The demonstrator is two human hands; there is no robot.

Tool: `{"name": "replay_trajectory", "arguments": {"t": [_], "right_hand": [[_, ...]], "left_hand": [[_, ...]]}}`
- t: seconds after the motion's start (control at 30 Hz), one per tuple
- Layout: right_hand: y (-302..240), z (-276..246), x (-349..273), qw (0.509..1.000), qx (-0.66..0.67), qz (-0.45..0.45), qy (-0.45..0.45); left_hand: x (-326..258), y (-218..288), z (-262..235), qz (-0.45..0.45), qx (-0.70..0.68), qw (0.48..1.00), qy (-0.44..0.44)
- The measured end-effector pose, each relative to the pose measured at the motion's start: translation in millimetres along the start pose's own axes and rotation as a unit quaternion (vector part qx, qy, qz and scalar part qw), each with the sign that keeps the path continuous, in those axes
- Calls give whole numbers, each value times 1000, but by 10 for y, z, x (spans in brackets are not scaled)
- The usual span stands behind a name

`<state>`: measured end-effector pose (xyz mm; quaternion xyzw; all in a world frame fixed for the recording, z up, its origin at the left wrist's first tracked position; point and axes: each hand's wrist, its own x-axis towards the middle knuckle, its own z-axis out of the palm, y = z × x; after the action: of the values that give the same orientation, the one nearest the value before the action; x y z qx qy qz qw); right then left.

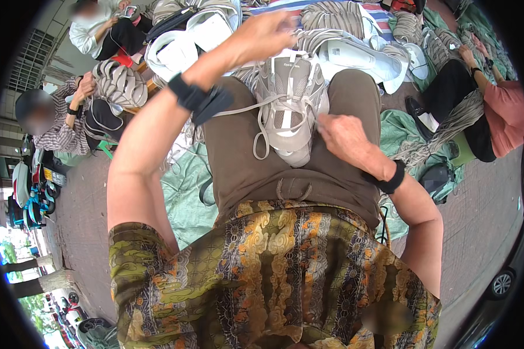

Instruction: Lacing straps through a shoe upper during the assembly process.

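Note:
A beige-grey sneaker [290,110] rests between my thighs, its toe toward me and its tongue facing up. Its pale shoelace [262,139] crosses the upper, hangs in a loop at the left side, and one length runs out left over my thigh. My left hand [267,36] is raised above the far end of the sneaker; motion smears its fingers. Beside the sneaker's right side, near the toe, my right hand [346,136] has its fingers drawn together. Whatever they may hold is too small to make out.
Rows of nested shoes [331,20] and white-lined shoes [361,55] lie just beyond my knees. Green sheeting [186,192] covers ground on both sides. Seated people work at left and right, one with a stack of shoe parts [119,84]. Bundled laces [442,134] lie right.

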<state>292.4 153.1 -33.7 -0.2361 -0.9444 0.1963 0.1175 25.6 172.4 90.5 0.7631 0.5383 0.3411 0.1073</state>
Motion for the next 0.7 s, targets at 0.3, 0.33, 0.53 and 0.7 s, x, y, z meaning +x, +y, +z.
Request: {"name": "replay_trajectory", "arguments": {"t": [0.3, 0.33, 0.53, 0.7], "right_hand": [[477, -369, 135, 963, 7, 53, 265], [525, -353, 163, 963, 5, 53, 264], [539, -272, 172, 942, 221, 118, 225], [584, -444, 119, 840, 524, 132, 47]], "left_hand": [[-1193, -147, 303, -210, -29, 968, -133], [-1214, -145, 289, -238, -79, 956, -151], [-1240, -270, 97, -241, -76, 961, -108], [-1322, -416, 7, -284, -155, 937, -132]]}}
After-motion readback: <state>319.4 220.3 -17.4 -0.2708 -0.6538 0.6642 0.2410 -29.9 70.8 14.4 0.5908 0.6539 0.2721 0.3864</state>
